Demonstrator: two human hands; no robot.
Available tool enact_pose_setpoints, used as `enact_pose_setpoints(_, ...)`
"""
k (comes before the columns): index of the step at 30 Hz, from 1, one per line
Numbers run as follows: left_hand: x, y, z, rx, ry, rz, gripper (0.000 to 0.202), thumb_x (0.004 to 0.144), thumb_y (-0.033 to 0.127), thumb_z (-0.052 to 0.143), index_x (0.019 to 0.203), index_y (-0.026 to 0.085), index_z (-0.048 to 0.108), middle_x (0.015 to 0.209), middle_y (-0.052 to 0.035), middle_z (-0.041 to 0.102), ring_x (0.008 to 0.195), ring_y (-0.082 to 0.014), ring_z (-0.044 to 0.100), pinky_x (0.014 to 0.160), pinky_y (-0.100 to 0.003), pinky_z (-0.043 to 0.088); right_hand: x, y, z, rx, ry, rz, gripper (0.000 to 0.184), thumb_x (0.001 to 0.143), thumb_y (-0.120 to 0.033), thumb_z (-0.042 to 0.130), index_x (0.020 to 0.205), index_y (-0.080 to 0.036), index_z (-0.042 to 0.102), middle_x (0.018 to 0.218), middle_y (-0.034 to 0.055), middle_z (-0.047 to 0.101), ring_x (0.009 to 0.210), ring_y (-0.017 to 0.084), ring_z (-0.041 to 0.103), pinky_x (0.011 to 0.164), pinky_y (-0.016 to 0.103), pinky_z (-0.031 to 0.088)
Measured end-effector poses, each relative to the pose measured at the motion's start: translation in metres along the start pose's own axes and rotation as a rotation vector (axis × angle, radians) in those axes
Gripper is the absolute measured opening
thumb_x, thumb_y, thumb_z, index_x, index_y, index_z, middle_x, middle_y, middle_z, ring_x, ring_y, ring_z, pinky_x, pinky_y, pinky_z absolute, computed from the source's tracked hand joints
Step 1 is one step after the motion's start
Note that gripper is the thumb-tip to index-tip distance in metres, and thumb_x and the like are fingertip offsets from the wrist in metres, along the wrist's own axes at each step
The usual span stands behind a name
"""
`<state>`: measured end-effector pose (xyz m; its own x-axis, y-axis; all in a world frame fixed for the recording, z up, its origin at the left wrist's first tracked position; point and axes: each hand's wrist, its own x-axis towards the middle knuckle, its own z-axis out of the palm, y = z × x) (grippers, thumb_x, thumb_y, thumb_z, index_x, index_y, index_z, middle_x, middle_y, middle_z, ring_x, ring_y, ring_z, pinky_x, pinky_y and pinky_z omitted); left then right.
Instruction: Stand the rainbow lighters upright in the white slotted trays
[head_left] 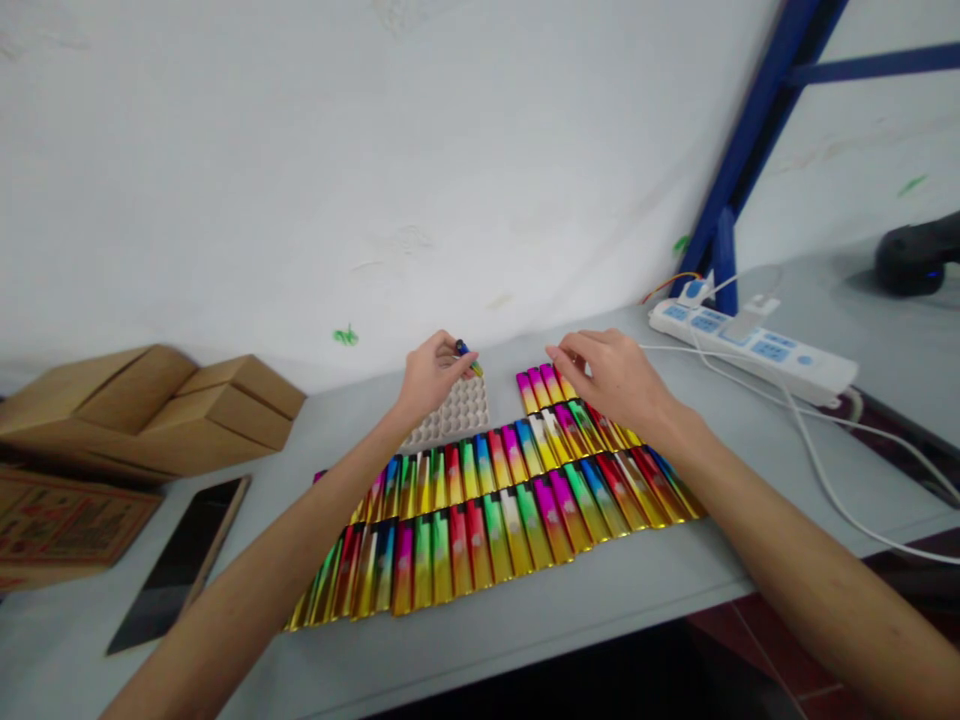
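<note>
My left hand (433, 375) pinches a blue and yellow lighter (469, 358) above a white tray with round holes (465, 408). Rows of shiny lighters (480, 540), each fading from a bright colour to gold, lie side by side in front of the tray. At the right end of a short back row of pink and yellow lighters (534, 390), my right hand (611, 370) is bent down with its fingers curled. The palm and wrist cover part of the rows there, and what those fingers grip, if anything, is hidden.
Cardboard boxes (165, 410) and a dark-screened phone or tablet (184, 560) lie on the left. A white power strip (757, 345) with plugs and loose cables is at the right, beside a blue metal frame (750, 130). Behind the grey table (630, 600) rises a white wall (420, 180).
</note>
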<state>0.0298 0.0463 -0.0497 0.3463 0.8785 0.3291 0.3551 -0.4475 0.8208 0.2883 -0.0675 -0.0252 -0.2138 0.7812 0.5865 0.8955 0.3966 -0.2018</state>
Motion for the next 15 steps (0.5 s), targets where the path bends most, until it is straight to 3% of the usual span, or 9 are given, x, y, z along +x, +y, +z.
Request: enact_pose_setpoints(15, 0.003, -0.012, 0.002, 0.052, -0.05, -0.039, 0.042, 0.078, 0.051, 0.078, 0.083, 0.021, 0.05, 0.067, -0.0008, 0.069, 0.059, -0.0185, 0.07, 0.057, -0.028, 0.053, 0.0, 0.001, 0.001, 0.03, -0.008, 0.008, 0.037, 0.106, -0.033, 0.044, 0.081, -0.017, 0.066, 0.073, 0.0055, 0.069, 0.068, 0.019, 0.061, 0.075, 0.033, 0.038)
